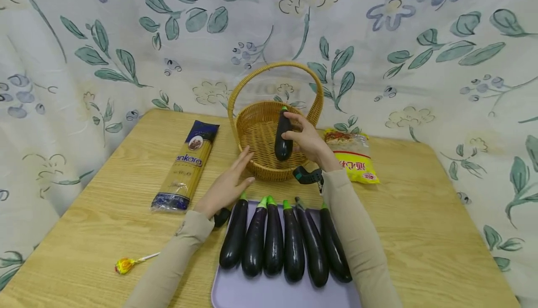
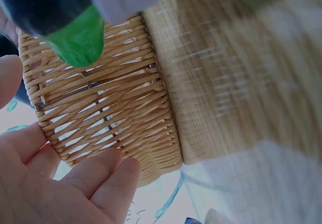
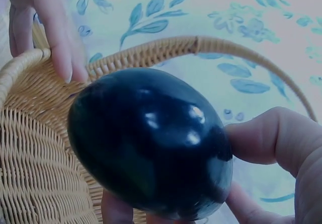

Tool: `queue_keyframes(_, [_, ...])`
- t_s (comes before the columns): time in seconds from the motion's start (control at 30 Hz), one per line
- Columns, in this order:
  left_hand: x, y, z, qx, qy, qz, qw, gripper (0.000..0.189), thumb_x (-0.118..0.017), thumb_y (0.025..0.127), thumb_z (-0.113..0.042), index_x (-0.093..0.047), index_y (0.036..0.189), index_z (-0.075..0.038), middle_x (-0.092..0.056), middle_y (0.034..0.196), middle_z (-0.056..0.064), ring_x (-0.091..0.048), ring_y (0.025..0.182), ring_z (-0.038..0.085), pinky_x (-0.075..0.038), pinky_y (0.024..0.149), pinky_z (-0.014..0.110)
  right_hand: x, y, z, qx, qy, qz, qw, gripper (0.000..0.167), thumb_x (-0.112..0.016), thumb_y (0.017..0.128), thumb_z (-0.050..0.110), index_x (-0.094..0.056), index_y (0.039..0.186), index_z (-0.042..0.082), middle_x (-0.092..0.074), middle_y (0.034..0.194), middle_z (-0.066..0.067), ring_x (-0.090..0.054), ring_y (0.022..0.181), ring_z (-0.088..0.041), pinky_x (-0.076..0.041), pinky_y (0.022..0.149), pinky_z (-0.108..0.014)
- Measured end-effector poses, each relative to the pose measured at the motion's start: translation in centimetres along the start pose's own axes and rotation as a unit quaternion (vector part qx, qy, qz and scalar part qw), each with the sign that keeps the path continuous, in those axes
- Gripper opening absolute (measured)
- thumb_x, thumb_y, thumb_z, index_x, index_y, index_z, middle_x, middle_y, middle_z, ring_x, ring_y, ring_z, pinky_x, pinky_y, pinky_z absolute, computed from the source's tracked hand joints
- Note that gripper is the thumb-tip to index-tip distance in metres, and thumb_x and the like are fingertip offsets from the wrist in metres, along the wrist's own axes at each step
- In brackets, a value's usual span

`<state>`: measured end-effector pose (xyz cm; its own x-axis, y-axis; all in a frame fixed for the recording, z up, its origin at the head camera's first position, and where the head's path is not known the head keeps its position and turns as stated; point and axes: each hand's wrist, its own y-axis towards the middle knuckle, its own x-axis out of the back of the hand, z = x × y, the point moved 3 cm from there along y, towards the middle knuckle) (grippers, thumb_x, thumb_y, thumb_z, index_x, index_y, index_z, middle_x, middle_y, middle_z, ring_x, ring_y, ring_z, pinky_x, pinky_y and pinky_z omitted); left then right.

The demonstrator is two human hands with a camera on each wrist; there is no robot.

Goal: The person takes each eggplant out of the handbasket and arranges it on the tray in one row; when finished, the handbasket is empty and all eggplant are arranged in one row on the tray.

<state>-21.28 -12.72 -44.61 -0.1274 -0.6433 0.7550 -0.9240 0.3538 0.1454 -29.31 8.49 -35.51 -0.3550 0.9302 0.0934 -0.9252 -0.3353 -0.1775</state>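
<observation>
A wicker basket [image 1: 269,173] with a tall arched handle stands at the back of the table. Over its opening, my right hand [image 1: 308,137] grips a dark eggplant [image 1: 283,135] between thumb and fingers, green stem end up. The right wrist view shows the glossy rounded end of that eggplant [image 3: 151,138] close up, the basket behind it. My left hand [image 1: 227,186] is at the basket's near left side, its extended fingers against the woven wall [image 2: 110,108]. Several more eggplants [image 1: 274,242] lie side by side on a lilac tray [image 1: 252,294] in front.
A pack of spaghetti [image 1: 185,168] lies left of the basket. To its right is a yellow and clear food bag [image 1: 353,156]. A lollipop [image 1: 124,265] lies at the front left. Behind the table hangs a floral curtain [image 1: 260,18].
</observation>
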Motion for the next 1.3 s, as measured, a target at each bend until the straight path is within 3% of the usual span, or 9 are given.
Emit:
queue_keyframes(0.13, [-0.2,0.1,0.0,-0.003,0.001,0.004,1.0,0.07,-0.051,0.1,-0.031,-0.01,0.157,-0.026,0.007,0.163,-0.014,-0.038,0.139,0.038,-0.039,0.107,0.058,0.8,-1.0,-0.4,0.0,0.004,-0.004,1.0,0.062,-0.054,0.095,0.003,-0.034,0.149,0.027,-0.026,0.154,-0.012,-0.045,0.127,-0.034,-0.052,0.08,-0.045])
queue_keyframes(0.47, [0.1,0.0,0.0,-0.005,0.007,0.003,1.0,0.07,-0.051,0.101,-0.03,-0.01,0.157,-0.025,0.006,0.164,-0.01,-0.041,0.136,0.043,-0.042,0.103,0.061,2.9,-3.0,-1.5,0.002,0.008,-0.011,0.9999,0.064,-0.052,0.095,0.001,-0.032,0.15,0.025,-0.026,0.155,-0.012,-0.043,0.13,-0.034,-0.054,0.08,-0.043])
queue_keyframes(0.8, [0.0,0.2,-0.2,-0.005,0.006,0.004,1.0,0.07,-0.05,0.101,-0.031,-0.009,0.157,-0.025,0.007,0.164,-0.008,-0.034,0.141,0.04,-0.037,0.108,0.06,4.5,-4.4,-2.4,0.004,0.012,-0.016,0.9998,0.065,-0.052,0.095,0.001,-0.029,0.151,0.024,-0.024,0.157,-0.013,-0.042,0.132,-0.037,-0.051,0.095,-0.054])
queue_keyframes(1.1, [-0.1,0.5,-0.6,-0.011,0.006,0.01,0.9999,0.071,-0.05,0.101,-0.029,-0.007,0.157,-0.025,0.009,0.164,-0.007,-0.029,0.144,0.04,-0.033,0.11,0.061,6.0,-6.2,-4.1,-0.003,0.011,-0.032,0.9994,0.067,-0.052,0.094,0.0,-0.028,0.153,0.021,-0.023,0.156,-0.017,-0.042,0.129,-0.038,-0.056,0.075,-0.035])
queue_keyframes(1.3, [-0.1,0.4,-0.5,-0.009,0.001,0.011,0.9999,0.072,-0.05,0.101,-0.029,-0.005,0.157,-0.026,0.009,0.164,-0.007,-0.028,0.143,0.042,-0.031,0.11,0.062,7.1,-7.1,-5.2,-0.002,0.006,-0.035,0.9994,0.067,-0.053,0.094,0.001,-0.027,0.153,0.021,-0.025,0.154,-0.017,-0.046,0.125,-0.036,-0.056,0.081,-0.039])
